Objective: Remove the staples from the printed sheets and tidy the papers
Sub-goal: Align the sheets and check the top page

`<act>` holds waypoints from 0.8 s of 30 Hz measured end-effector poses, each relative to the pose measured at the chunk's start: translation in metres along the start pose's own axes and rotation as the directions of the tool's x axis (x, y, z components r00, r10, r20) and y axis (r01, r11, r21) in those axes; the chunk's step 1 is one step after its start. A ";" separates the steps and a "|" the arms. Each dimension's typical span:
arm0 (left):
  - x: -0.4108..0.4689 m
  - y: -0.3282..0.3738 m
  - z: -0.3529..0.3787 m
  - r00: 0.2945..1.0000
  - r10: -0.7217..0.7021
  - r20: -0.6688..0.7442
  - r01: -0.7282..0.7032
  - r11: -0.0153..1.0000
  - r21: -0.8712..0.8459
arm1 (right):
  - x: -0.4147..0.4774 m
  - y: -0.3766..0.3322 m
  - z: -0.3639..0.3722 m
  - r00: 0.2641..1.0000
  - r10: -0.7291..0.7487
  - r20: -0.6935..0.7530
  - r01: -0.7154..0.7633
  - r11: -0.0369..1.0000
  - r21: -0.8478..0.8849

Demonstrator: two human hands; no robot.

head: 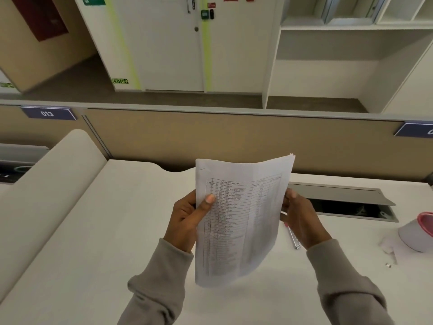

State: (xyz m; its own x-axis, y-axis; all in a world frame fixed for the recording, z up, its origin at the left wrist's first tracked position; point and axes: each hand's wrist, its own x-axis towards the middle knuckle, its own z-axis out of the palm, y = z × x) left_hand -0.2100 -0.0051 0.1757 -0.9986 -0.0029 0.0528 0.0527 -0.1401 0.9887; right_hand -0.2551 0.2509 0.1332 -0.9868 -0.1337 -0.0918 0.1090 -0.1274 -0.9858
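One stack of white printed sheets (243,221), a ruled table on the top page, is held upright in the air above the white desk (105,231), lower edge clear of the surface. Sheets bow slightly and the top-right corners fan out, so the edges aren't squared. Short dark mark near the top-left corner: staple or just a hole, can't tell.

Left hand (187,221) grips the left edge, thumb flat on the front page, fingers behind. Right hand (302,221) grips the right edge, fingers curled round it. The two-sided hold reads as prep for squaring the pile, likely by tapping the bottom edge on the desk.

Thin metal tool with a pinkish end (294,239) lies on the desk just under the right hand. It's probably the staple remover, parked within reach. Small metal bits (387,265) further right look like pulled staples, near a white round container with a pink rim (417,233). Open grey cable tray (346,207) sits behind the right hand, so loose staples could drop in. Beige partition (234,137) at the back.
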 end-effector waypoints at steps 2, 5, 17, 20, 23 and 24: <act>-0.001 0.003 0.002 1.000 0.009 -0.015 -0.009 1.000 -0.008 | -0.009 -0.008 0.000 0.998 -0.049 0.044 0.047 0.998 0.049; -0.003 0.005 0.000 0.999 0.020 -0.049 -0.021 1.000 -0.015 | -0.023 -0.016 0.001 0.996 -0.089 0.031 0.087 0.993 0.080; 0.006 0.033 0.005 0.929 0.103 -0.356 -0.104 0.994 0.016 | -0.068 -0.017 0.012 0.974 -0.163 -0.155 0.154 0.986 -0.067; 0.004 0.036 0.007 0.934 0.078 -0.349 -0.096 0.995 -0.035 | -0.072 -0.016 0.013 0.973 -0.169 -0.159 0.159 0.984 -0.075; 0.003 0.036 0.008 0.947 0.076 -0.313 -0.098 0.993 -0.057 | -0.073 -0.017 0.013 0.974 -0.160 -0.163 0.152 0.986 -0.063; 0.002 0.036 0.009 0.949 0.075 -0.305 -0.100 0.993 -0.069 | -0.073 -0.016 0.012 0.975 -0.158 -0.158 0.150 0.987 -0.058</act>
State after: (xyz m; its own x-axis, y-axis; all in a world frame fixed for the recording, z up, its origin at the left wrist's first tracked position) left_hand -0.2104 -0.0010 0.2126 -0.9455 -0.3154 0.0812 0.1519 -0.2067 0.9665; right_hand -0.1830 0.2506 0.1572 -0.9980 0.0447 0.0438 -0.0476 -0.0886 -0.9949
